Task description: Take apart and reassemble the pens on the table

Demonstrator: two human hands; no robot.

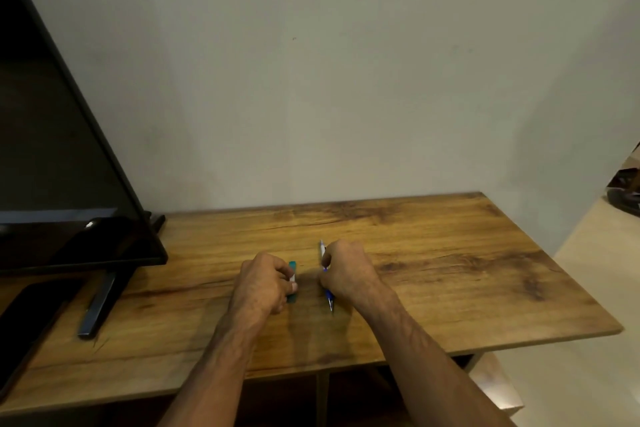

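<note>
forearms: both bare, enter from bottom edge, converge toward mid-table; no sleeves in view.
table (450,288): wood-grain top, near edge runs across lower frame; dark open space w/ a vertical divider beneath it.
L hand (265,282): knuckles up, fingers curled closed round teal pen; thumb tip shows at the hand's R side, against the pen.
teal pen (292,267): in L hand, mostly hidden by fingers; teal end pokes out far side, a short teal bit shows near side, whitish section between. Lies roughly near-to-far, low over table; contact w/ tabletop can't be told.
R hand (346,272): knuckles up, closed in a loose fist round blue pen mid-barrel.
blue pen (329,296): in R hand, slightly tilted from near-to-far line. Blue grip + metal-looking tip toward viewer, tip at or just above tabletop; white upper barrel sticks out past the fingers on far side.
pen spacing: the two pens near-parallel, apart, bare strip of table between; hands not touching each other.
monitor (52,149): L side, black, screen dark, angled; lower bezel overhangs table.
monitor stand foot (100,302): dark bar on tabletop, L of L hand, well apart.
dark flat device (31,315): far L edge, partly cut off; type unclear.
wall (346,80): plain, pale, behind table's far edge.
floor (595,270): pale, R of table; dark objects at far R edge, too blurred to ID.
</note>
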